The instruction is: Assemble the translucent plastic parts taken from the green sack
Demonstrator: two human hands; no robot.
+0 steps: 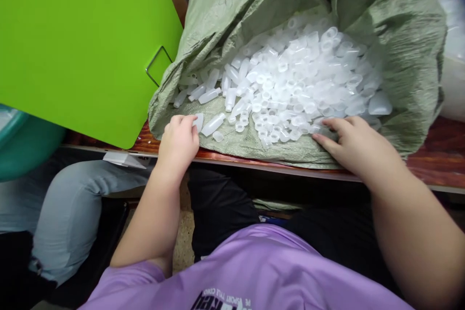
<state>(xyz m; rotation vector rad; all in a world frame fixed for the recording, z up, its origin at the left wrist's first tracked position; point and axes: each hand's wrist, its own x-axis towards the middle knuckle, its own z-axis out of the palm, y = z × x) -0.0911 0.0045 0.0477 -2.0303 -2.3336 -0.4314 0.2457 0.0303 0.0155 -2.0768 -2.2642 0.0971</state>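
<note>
A pile of small translucent white plastic bottles point(298, 77) with open necks spills from the mouth of a green woven sack point(403, 72). My left hand point(178, 143) is at the sack's front left edge, its fingers curled against one small plastic bottle point(198, 122), which they partly hide. Just right of it lie another loose bottle point(213, 124) and a short piece point(218, 136). At the front right of the pile is my right hand point(358, 147); thumb and forefinger are apart, their tips among the bottles.
A bright green board point(80, 43) with a metal wire loop point(159, 65) stands left of the sack. Beyond it is a teal tub point(29, 143). The sack lies on a reddish wooden table point(441, 155). A seated person's denim-clad leg point(76, 203) is at the left.
</note>
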